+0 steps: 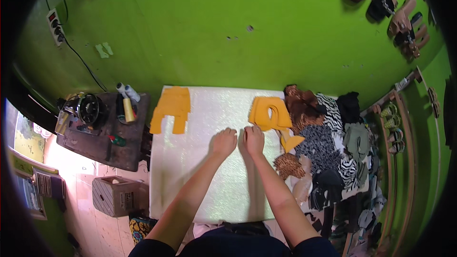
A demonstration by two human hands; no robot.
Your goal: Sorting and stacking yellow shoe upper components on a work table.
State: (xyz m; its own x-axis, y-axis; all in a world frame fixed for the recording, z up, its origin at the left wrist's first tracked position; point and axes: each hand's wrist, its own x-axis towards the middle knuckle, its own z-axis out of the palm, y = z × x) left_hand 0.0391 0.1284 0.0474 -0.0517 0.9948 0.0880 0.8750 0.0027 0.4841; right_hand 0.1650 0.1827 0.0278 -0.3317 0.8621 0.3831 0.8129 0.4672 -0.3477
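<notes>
Both my arms reach forward over a table with a shiny whitish cover (223, 181). My left hand (224, 142) has its fingers curled together over the middle of the cover. Close beside it is my right hand (253, 139), also closed, just at the near left corner of a stack of yellow cut pieces (281, 114). Whatever either hand pinches is too small or hidden to make out. More yellow cut pieces (173, 107), with a notch in the near edge, lie at the table's far left. A loose yellow scrap (292, 141) rests beyond the right stack's near edge.
Right of the table is a heap of material, including grey speckled cloth (316, 145) and zebra-striped pieces (329, 109). A sewing machine (88, 109) and thread cones (128, 109) stand on a dark table at left, above a boxy stool (119, 195). Sandals (404, 19) hang on the green wall.
</notes>
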